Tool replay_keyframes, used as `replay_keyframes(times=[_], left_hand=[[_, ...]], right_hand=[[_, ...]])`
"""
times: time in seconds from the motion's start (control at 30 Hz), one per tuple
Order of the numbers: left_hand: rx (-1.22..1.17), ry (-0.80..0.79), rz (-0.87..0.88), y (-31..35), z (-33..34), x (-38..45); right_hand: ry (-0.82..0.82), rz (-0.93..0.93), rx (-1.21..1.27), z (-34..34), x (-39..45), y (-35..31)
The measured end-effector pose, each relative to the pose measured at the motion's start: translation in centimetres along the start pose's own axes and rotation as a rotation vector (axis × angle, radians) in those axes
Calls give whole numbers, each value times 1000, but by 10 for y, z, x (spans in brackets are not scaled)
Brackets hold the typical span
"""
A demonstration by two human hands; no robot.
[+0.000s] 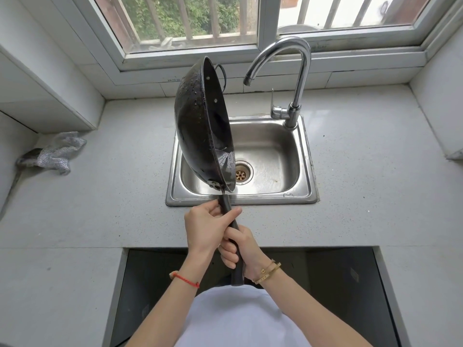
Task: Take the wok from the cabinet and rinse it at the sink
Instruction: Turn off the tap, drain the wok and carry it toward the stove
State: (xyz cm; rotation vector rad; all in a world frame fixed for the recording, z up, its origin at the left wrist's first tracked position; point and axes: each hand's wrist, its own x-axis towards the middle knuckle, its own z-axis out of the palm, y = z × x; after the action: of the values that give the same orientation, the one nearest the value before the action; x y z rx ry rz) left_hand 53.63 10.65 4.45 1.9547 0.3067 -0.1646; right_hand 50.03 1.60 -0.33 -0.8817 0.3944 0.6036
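Observation:
A black wok (198,126) stands tipped on its edge over the left side of the steel sink (304,156), its open side facing right and water drops on its outer wall. Its long black handle points back toward me. My left hand (206,229) grips the handle near the bowl. My right hand (238,249) grips it lower down, just behind the left. The chrome faucet (298,78) arches over the sink with its spout to the right of the wok's rim; no water runs from it.
A grey countertop (112,196) surrounds the sink. A crumpled silver-grey cloth (56,154) lies at the far left. A window (200,23) runs along the back wall. Below the counter edge is an open dark cabinet space (338,284).

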Motion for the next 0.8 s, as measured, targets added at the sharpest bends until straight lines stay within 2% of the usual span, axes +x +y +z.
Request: replay_keyframes(times=[0.3, 0.67, 0.8], left_hand=[[-62, 0, -55, -6, 6, 2], [-421, -43, -320, -32, 18, -3], [-474, -61, -338, -39, 24, -12]], right_hand=[[37, 6, -44, -2, -2, -5], [174, -93, -441, -11, -12, -5], [195, -127, -571, -18, -15, 0]])
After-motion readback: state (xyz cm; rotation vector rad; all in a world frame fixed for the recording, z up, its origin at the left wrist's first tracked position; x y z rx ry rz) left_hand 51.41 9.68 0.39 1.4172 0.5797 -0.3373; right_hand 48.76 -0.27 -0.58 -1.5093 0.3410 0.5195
